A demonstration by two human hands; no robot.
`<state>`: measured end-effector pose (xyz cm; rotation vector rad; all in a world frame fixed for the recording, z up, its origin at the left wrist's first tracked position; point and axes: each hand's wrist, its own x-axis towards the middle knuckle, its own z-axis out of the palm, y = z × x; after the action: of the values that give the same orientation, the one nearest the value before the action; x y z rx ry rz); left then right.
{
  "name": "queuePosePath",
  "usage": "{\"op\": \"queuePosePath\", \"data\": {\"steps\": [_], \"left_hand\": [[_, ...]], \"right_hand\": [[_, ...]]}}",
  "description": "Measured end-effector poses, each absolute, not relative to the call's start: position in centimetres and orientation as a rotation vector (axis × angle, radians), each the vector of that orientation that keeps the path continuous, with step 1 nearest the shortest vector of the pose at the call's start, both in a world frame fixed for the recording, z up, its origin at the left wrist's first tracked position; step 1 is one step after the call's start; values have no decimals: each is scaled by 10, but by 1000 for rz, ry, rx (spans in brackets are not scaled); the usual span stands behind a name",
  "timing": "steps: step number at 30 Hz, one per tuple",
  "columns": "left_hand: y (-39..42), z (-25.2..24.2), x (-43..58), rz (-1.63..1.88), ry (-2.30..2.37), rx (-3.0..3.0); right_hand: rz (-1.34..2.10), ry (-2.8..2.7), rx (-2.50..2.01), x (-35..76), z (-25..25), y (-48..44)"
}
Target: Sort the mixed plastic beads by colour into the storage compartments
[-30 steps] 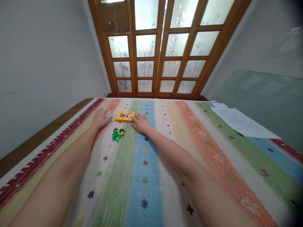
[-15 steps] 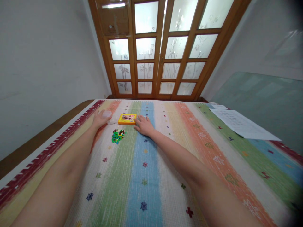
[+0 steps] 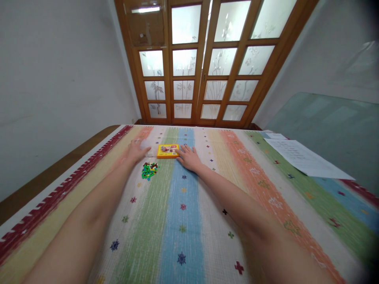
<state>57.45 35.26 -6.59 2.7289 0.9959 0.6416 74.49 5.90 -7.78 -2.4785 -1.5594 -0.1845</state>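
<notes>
A yellow box with a picture on its top lies flat toward the far side of the table. My right hand rests at its right end, fingers stretched out and touching it. Just left of the box is a crumpled piece of clear plastic, apparently a bag. My left hand has its thumb and fingers around the plastic's left part; the fingertips are hard to make out. Nearer to me, below the box, sits a small pile of green, brown and blue toy bricks.
A striped cloth with small star and cross patterns covers the table. White printed sheets lie at the right side. Beyond the far edge stand wooden doors with frosted panes, and a pale green panel is at the right.
The yellow box has slid a little to the right, and my right hand has gone with it. My left hand and the clear plastic have also shifted right. The brick pile stays put.
</notes>
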Motion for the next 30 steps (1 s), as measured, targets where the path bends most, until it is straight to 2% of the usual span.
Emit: {"op": "queuePosePath", "data": {"steps": [7,17,23,30], "left_hand": [[301,-64,615,577,807,2773],[236,-66,655,580,844,2724],[263,-61,638,701,909,2702],[315,-80,607,557,1092,2680]], "right_hand": [[-193,-1458,-2562,769,-80,-8],[-234,-1354,-2595,780,-72,-75],[-231,-1362,-2535,769,-64,-55],[-223,-1526,-2397,748,-64,-20]]}}
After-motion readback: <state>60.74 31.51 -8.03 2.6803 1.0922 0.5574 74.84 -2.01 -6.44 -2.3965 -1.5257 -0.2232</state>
